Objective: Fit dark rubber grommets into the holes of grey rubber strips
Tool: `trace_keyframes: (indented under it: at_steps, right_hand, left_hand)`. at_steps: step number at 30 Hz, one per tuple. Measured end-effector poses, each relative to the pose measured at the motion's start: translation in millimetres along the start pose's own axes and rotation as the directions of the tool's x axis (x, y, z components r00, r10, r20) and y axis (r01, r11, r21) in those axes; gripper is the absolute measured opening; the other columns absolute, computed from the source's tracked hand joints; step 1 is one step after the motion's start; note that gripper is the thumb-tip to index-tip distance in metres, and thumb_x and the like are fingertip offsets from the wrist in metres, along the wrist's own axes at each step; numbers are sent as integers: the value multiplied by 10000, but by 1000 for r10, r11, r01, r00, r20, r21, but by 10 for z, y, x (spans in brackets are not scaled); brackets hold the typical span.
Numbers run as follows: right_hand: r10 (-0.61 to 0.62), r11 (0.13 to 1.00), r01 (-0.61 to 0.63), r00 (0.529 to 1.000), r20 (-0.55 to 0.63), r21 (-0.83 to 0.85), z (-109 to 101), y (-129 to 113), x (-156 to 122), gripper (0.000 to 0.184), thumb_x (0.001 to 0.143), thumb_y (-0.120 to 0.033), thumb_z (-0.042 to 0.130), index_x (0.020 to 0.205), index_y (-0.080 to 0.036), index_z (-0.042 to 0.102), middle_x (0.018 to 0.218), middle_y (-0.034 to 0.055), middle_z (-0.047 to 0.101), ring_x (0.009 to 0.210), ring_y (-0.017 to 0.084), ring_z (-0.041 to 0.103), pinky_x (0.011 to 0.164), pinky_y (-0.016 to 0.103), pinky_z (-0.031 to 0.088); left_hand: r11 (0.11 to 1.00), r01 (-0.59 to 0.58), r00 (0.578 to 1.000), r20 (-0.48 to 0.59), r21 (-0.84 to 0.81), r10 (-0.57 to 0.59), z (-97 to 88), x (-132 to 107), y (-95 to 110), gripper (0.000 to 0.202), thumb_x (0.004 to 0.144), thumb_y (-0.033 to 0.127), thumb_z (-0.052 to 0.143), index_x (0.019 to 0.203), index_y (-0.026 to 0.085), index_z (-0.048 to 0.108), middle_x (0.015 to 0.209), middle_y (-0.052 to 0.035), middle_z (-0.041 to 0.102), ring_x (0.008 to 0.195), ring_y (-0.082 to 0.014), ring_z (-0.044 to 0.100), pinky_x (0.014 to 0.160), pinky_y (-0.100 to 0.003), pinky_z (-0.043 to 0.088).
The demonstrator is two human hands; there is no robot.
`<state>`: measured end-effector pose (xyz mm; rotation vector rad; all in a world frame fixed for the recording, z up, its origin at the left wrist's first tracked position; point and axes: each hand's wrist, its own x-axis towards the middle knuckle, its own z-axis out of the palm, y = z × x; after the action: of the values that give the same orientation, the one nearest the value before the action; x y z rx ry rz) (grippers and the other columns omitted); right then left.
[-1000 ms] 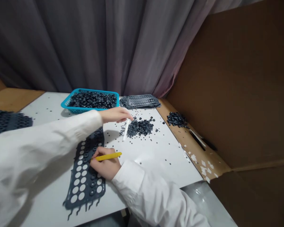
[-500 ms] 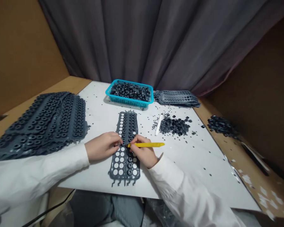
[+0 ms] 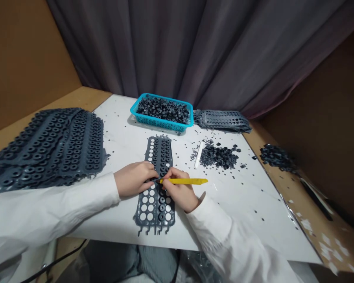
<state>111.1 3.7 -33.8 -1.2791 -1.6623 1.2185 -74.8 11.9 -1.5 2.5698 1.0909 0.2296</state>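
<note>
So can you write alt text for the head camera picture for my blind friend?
A left hand steadies a dark rubber sheet full of holes on a white table, while a right hand holds a yellow tool to it. A blue basket of dark rings sits behind.

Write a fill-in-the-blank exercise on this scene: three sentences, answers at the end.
The slim yellow tool is in the person's ____ hand.
The other hand rests on a dark grey perforated strip, whose empty holes show the ____ tabletop beneath.
The rectangular plastic basket heaped with dark rings is bright ____.
Missing words: right; white; blue.
</note>
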Motion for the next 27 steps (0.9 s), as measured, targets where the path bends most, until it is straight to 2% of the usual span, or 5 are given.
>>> trace_keyframes:
  at_steps: [3, 12, 20, 24, 27]
  right_hand:
    - [-2, 1000, 2, 1000, -5, 17, 1, -9, -5, 67, 674, -163, 534, 616, -182, 507, 537, -17, 568, 509, 120, 510, 475, 207, 379]
    - [-5, 1000, 5, 1000, -15, 28, 5, -3, -13, 74, 681, -165, 540, 619, -185, 506, 544, -16, 571, 513, 129, 531, 482, 215, 394]
    - [6, 999, -6, 1000, -9, 46, 5, -5, -10, 61, 678, -177, 547, 631, -185, 508, 546, -20, 573, 508, 124, 527, 488, 214, 402]
    - [11, 1000, -11, 1000, -8, 6, 13, -51, -18, 69, 671, -171, 534, 610, -185, 505, 530, -22, 557, 503, 119, 504, 486, 211, 383]
    - [-5, 998, 3, 1000, -26, -65, 26, -100, -24, 99, 658, -160, 521, 576, -192, 476, 494, -35, 517, 484, 110, 459, 477, 208, 355]
  left_hand:
    - [999, -12, 999, 41, 51, 10, -14, 6, -7, 187, 842, 196, 503, 935, 172, 664, 833, -72, 612, 828, -216, 568, 723, -312, 444]
    - [980, -68, 997, 40, 185, 62, 7, 1, 42, 182, 855, 167, 457, 873, 135, 635, 830, -93, 605, 817, -237, 554, 714, -346, 444]
    - [999, -50, 997, 58, -10, 50, -46, 16, -42, 183, 818, 161, 516, 936, 148, 655, 824, -72, 613, 816, -212, 568, 719, -305, 436]
    - [997, -74, 995, 59, -21, 75, -41, 40, -65, 176, 823, 178, 524, 936, 150, 655, 822, -70, 612, 818, -209, 566, 720, -296, 431]
    - [993, -110, 991, 75, 38, 107, -30, 70, -56, 158, 837, 188, 517, 904, 141, 652, 797, -72, 606, 796, -211, 560, 709, -299, 428]
